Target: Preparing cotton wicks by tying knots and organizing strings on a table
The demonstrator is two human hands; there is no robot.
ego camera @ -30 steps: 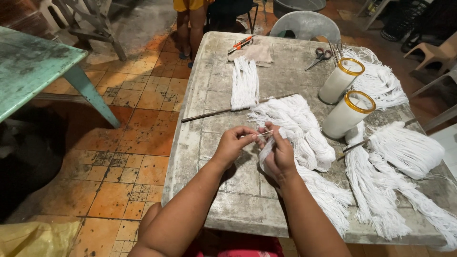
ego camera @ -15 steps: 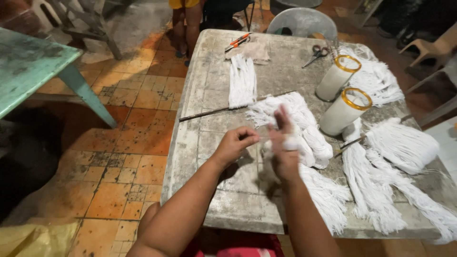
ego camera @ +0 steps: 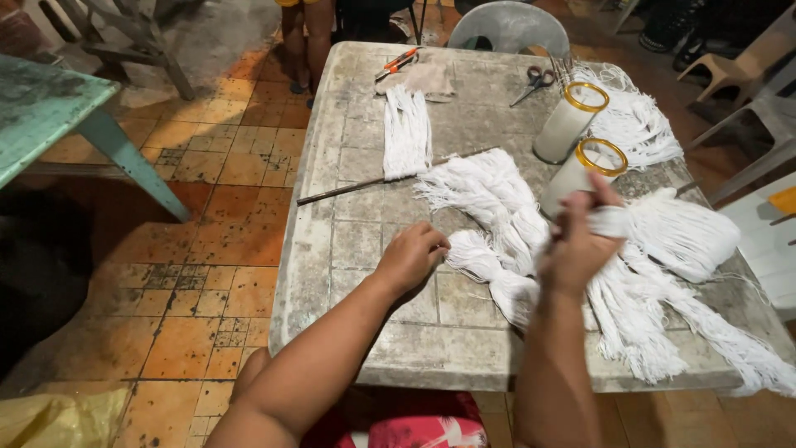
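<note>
Left hand (ego camera: 412, 257) clenched on the near end of a white string bundle (ego camera: 489, 270) lying mid-counter (ego camera: 348, 249). Right hand (ego camera: 576, 245) is up, its grip closed on a bunch of strands (ego camera: 609, 222) near the candle jars (ego camera: 572, 170). Best keep that left pinch firm and the strand taut, clear of the loose bundles, so nothing tangles.

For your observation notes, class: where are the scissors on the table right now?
In the head view, the scissors lie at the far right of the grey table, just left of the farther gold-rimmed glass jar and right of the beige cloth.
</note>
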